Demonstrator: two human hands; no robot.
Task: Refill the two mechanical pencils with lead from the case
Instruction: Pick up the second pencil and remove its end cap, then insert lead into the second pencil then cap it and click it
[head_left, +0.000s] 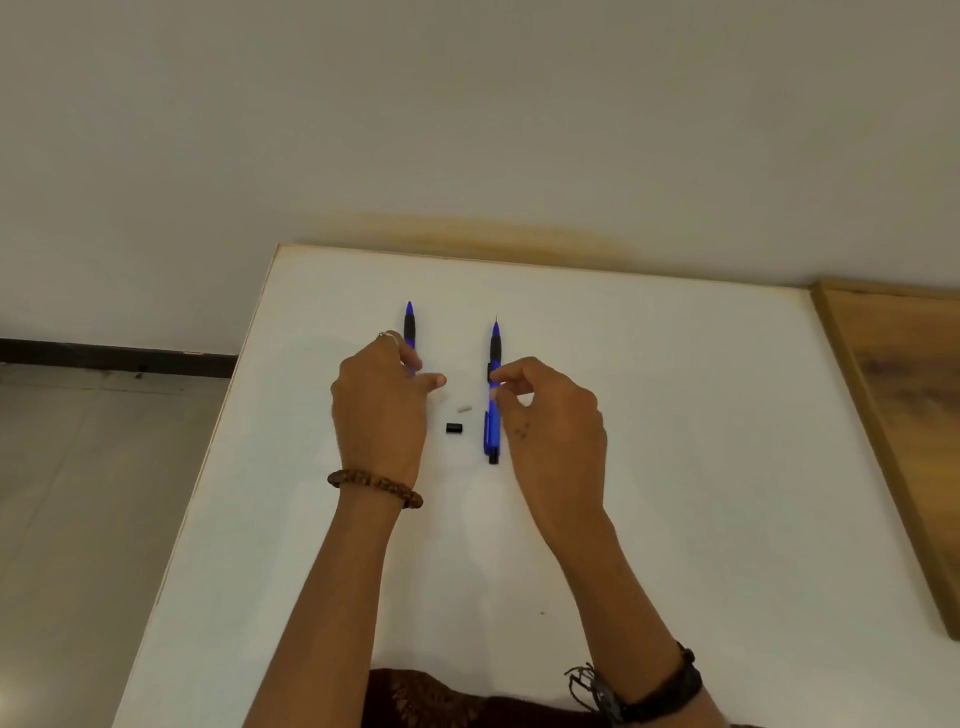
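Observation:
Two blue mechanical pencils with black grips lie parallel on the white table (675, 467), tips pointing away from me. My left hand (376, 410) lies over the rear half of the left pencil (410, 325). Its fingers touch the barrel and the thumb sticks out to the right, off the pencil. My right hand (553, 421) has its curled index finger and thumb pinching the middle of the right pencil (491, 436), which has a black end cap on. Between the pencils lie a small black cap (454, 428) and a small white eraser (464, 409). No lead case is plainly visible.
The table's left edge (208, 441) drops to a tiled floor. A wooden board (893, 405) borders the table on the right. A plain wall stands behind the far edge. Patterned dark cloth (421, 696) shows at the near edge.

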